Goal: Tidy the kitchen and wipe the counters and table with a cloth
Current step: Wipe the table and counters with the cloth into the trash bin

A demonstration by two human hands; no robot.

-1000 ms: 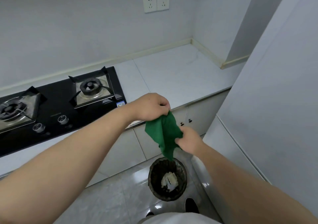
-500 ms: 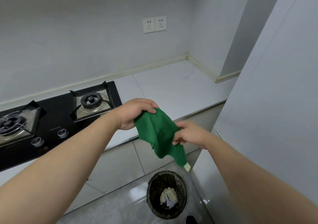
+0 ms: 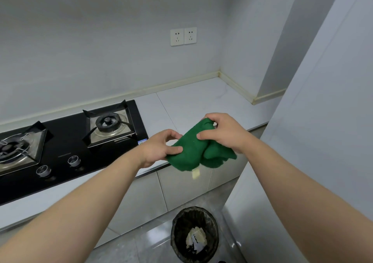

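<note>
A green cloth (image 3: 191, 151) hangs bunched between both hands, just above the front edge of the white counter (image 3: 201, 105). My left hand (image 3: 159, 148) pinches its left edge between thumb and fingers. My right hand (image 3: 224, 132) grips the upper right part, fingers curled over the fabric. A small pale tag (image 3: 195, 174) dangles from the cloth's lower edge.
A black gas hob (image 3: 66, 135) with two burners and two knobs fills the counter's left side. A round bin (image 3: 194, 234) with a black liner and paper scraps stands on the floor below. White cabinet doors (image 3: 181, 186) lie under the counter; a tall white panel (image 3: 323, 121) closes the right.
Both hands have lifted the cloth from over the bin up to the counter edge. My right hand moved from the cloth's lower part to its top.
</note>
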